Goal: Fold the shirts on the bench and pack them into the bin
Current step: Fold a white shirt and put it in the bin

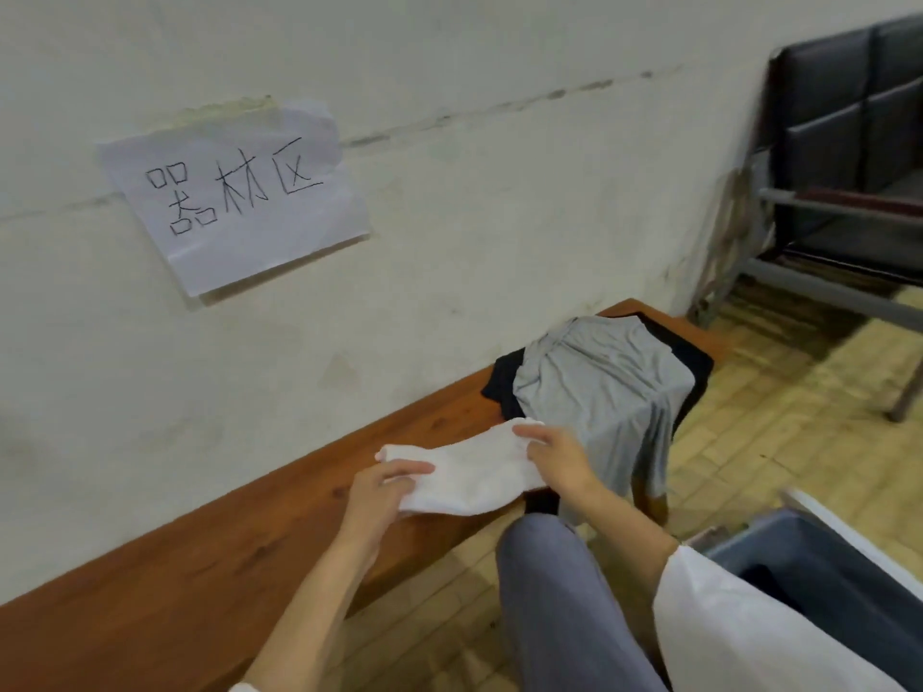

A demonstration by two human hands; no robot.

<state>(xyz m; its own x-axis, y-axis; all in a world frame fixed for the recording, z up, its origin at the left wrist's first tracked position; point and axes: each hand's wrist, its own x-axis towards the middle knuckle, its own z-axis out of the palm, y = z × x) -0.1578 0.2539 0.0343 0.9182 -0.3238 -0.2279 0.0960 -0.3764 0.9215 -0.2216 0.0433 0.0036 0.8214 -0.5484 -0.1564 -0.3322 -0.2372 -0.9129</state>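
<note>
While both hands hold the white shirt (469, 472), the fold depends on them alone. The left hand (384, 486) has its fingers curled over the near-left end of the bundle. The right hand (554, 457) grips the far-right end, thumb on top. The cloth sags a little between them, above the near edge of the bench (200, 566). Whether it rests on the wood or hangs just clear I cannot tell.

The main risk, as I judge it, is the fold falling open on the way to the bin (779, 546), which stands near and to the right, on the far side of the person's knee (549, 591). The bundle is soft and held only at its ends, so if either hand lets go early, a layer could drop out and the shirt would go in loose. It could also brush the knee on the way across and be dragged out of shape.

Just right of the right hand lies the grey shirt (599, 382), spread over a black shirt (504, 387), with one part hanging off the near edge of the bench towards the floor. A careless sweep of the right arm could catch that hanging cloth and pull both unfolded shirts down. The bin's opening is partly hidden by the person's white sleeve (724, 631), so how much room is inside cannot be seen.
</note>
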